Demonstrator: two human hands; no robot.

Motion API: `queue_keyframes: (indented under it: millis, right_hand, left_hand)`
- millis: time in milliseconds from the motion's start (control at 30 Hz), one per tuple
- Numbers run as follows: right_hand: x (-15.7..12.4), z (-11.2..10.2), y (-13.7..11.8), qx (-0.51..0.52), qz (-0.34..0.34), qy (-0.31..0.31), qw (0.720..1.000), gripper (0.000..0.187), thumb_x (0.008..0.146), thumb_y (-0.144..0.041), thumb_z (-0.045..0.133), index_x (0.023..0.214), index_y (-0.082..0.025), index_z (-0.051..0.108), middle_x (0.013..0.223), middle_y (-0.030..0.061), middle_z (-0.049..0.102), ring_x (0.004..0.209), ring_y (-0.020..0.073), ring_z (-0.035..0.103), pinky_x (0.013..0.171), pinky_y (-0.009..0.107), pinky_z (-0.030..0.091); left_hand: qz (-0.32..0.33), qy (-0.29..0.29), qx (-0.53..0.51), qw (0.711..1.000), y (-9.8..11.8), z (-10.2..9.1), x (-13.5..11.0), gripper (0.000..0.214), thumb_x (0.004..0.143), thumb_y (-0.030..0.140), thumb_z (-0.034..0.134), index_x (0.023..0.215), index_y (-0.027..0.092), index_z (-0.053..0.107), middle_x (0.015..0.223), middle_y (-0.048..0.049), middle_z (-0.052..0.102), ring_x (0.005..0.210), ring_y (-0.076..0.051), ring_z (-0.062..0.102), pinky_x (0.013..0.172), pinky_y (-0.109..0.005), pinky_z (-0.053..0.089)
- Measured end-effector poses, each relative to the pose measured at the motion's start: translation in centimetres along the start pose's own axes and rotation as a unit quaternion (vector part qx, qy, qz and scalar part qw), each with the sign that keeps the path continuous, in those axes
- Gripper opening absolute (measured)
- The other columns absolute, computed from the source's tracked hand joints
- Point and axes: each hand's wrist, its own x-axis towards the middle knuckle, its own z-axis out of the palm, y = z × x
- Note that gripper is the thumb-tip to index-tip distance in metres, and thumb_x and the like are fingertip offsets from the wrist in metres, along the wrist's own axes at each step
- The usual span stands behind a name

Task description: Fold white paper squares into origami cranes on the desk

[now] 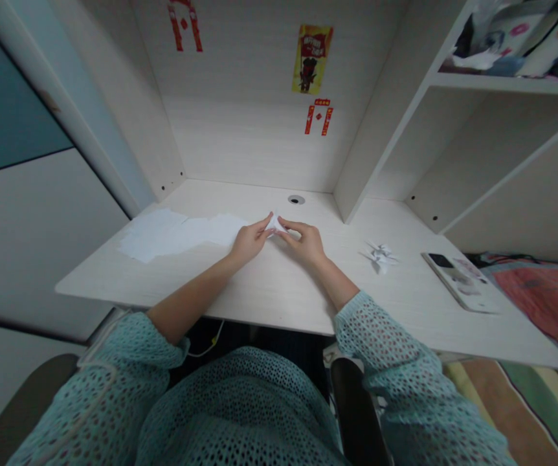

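A small folded piece of white paper [276,223] sits on the pale wooden desk [279,291], pinched from both sides. My left hand [248,241] grips its left side with fingertips pressed together. On its right side my right hand [306,241] does the same, thumb and forefinger closed on the paper. Both hands rest low on the desk, near its middle. To the left of my left hand lie several flat white paper sheets [172,234], overlapping each other.
A finished folded white paper figure [380,256] lies to the right of my hands. Farther right a phone [458,279] lies flat on the desk. A cable hole [296,199] sits at the back. A shelf divider [380,142] rises at right; red stickers [312,59] mark the back wall.
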Motion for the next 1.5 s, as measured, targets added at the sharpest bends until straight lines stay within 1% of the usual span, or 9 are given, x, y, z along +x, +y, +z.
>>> queue_keyframes:
  millis: [133, 267, 400, 633, 800, 933, 1100, 1333, 1500]
  right_hand:
    - [-0.1, 0.6, -0.3, -0.005, -0.009, 0.047, 0.999, 0.037, 0.078, -0.042, 0.063, 0.112, -0.025, 0.065, 0.099, 0.0048, 0.071, 0.087, 0.0192, 0.064, 0.082, 0.035, 0.051]
    - [-0.2, 0.5, -0.6, -0.015, -0.052, 0.034, 0.998, 0.037, 0.081, -0.038, 0.061, 0.116, -0.026, 0.063, 0.106, 0.0044, 0.069, 0.093, 0.0199, 0.062, 0.086, 0.037, 0.049]
    - [-0.1, 0.1, -0.3, -0.061, -0.093, 0.005, 0.994, 0.037, 0.085, -0.024, 0.054, 0.122, -0.026, 0.058, 0.112, 0.0029, 0.067, 0.095, 0.0198, 0.060, 0.088, 0.037, 0.048]
    - [-0.1, 0.0, 0.4, -0.109, -0.114, 0.005, 0.987, 0.046, 0.083, -0.011, 0.046, 0.126, -0.025, 0.055, 0.111, 0.0017, 0.068, 0.092, 0.0185, 0.060, 0.085, 0.034, 0.049]
    - [-0.1, 0.0, -0.2, -0.092, -0.116, 0.004, 0.989, 0.044, 0.085, -0.027, 0.056, 0.128, -0.026, 0.053, 0.112, 0.0034, 0.067, 0.094, 0.0198, 0.060, 0.085, 0.035, 0.049]
    - [-0.2, 0.1, -0.8, -0.071, -0.111, 0.020, 0.991, 0.045, 0.083, -0.040, 0.058, 0.126, -0.025, 0.055, 0.109, 0.0054, 0.068, 0.094, 0.0200, 0.061, 0.085, 0.035, 0.049]
    - [-0.2, 0.3, -0.5, -0.097, -0.104, 0.039, 0.989, 0.037, 0.088, -0.039, 0.050, 0.121, -0.024, 0.060, 0.098, 0.0057, 0.071, 0.087, 0.0194, 0.063, 0.081, 0.035, 0.049]
    - [-0.2, 0.3, 0.3, -0.158, -0.120, 0.041, 0.979, 0.033, 0.090, -0.035, 0.048, 0.116, -0.023, 0.063, 0.090, 0.0059, 0.073, 0.083, 0.0187, 0.064, 0.078, 0.033, 0.045]
    - [-0.1, 0.0, 0.0, -0.182, -0.137, 0.024, 0.973, 0.032, 0.091, -0.032, 0.046, 0.117, -0.025, 0.063, 0.095, 0.0061, 0.072, 0.085, 0.0190, 0.064, 0.078, 0.034, 0.044]
  left_hand:
    - [0.008, 0.034, 0.056, 0.998, 0.5, 0.4, -0.5, 0.053, 0.082, 0.033, 0.057, 0.133, 0.018, 0.047, 0.095, -0.0025, 0.071, 0.088, -0.018, 0.064, 0.083, -0.027, 0.048]
    - [0.018, 0.056, 0.063, 0.996, 0.8, 0.4, -0.5, 0.051, 0.084, 0.034, 0.055, 0.131, 0.016, 0.049, 0.084, -0.0014, 0.071, 0.078, -0.015, 0.062, 0.077, -0.025, 0.047]
    - [0.023, 0.057, 0.043, 0.997, 0.7, 0.4, -0.3, 0.051, 0.084, 0.037, 0.055, 0.129, 0.013, 0.052, 0.088, -0.0042, 0.071, 0.081, -0.016, 0.061, 0.076, -0.024, 0.047]
    - [0.034, 0.038, 0.075, 0.996, 0.0, 0.4, -0.2, 0.051, 0.086, 0.040, 0.050, 0.131, 0.016, 0.049, 0.107, -0.0062, 0.069, 0.082, -0.016, 0.060, 0.083, -0.028, 0.045]
    - [0.048, 0.052, 0.077, 0.994, 0.2, 0.3, -0.3, 0.048, 0.088, 0.038, 0.048, 0.130, 0.016, 0.051, 0.118, -0.0099, 0.064, 0.089, -0.017, 0.060, 0.083, -0.027, 0.045]
    - [0.033, 0.067, 0.071, 0.995, 0.9, 0.4, -0.5, 0.048, 0.086, 0.037, 0.050, 0.129, 0.016, 0.051, 0.093, -0.0057, 0.071, 0.079, -0.016, 0.060, 0.072, -0.023, 0.045]
    - [0.033, 0.065, 0.077, 0.994, 1.1, 0.7, -0.7, 0.049, 0.085, 0.038, 0.051, 0.128, 0.015, 0.052, 0.066, 0.0019, 0.065, 0.061, -0.011, 0.053, 0.061, -0.019, 0.041]
    - [0.028, 0.055, 0.064, 0.996, 0.9, 0.9, -0.9, 0.050, 0.084, 0.039, 0.051, 0.128, 0.015, 0.053, 0.061, 0.0030, 0.059, 0.061, -0.011, 0.051, 0.063, -0.020, 0.041]
    - [0.027, 0.047, 0.058, 0.997, 1.0, 0.9, -0.9, 0.054, 0.084, 0.040, 0.050, 0.131, 0.015, 0.048, 0.060, 0.0047, 0.055, 0.060, -0.010, 0.049, 0.060, -0.019, 0.040]
